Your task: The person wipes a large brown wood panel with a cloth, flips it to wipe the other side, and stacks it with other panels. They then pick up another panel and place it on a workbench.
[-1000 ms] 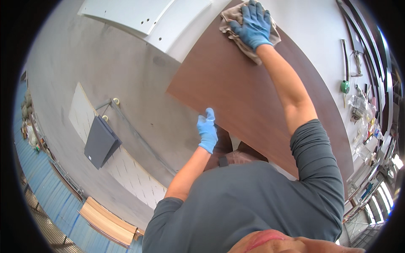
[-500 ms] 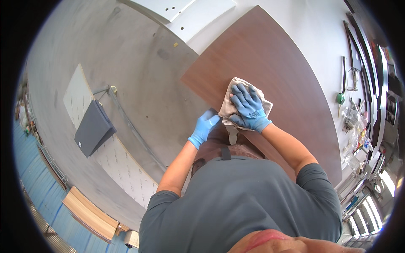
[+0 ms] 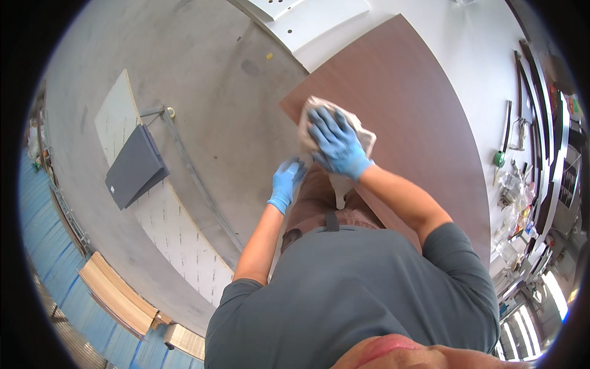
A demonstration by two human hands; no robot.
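Note:
A large brown wood-grain panel (image 3: 412, 104) lies flat in front of me. My right hand (image 3: 337, 142), in a blue glove, presses a crumpled beige cloth (image 3: 364, 132) onto the panel near its left corner. A tail of the cloth hangs down over the near edge. My left hand (image 3: 286, 182), also in a blue glove, grips the panel's near left edge just below that corner, thumb on top.
A white panel (image 3: 301, 18) with holes lies beyond the brown one. Tools and clutter line a white bench (image 3: 516, 160) at right. On the grey floor at left sit a dark board (image 3: 135, 167), a white perforated sheet (image 3: 172, 227) and light wooden boards (image 3: 117, 295).
My right hand has drawn the cloth from the panel's far end back toward me, then shifted it toward the left corner. My left hand has stayed on the panel's edge.

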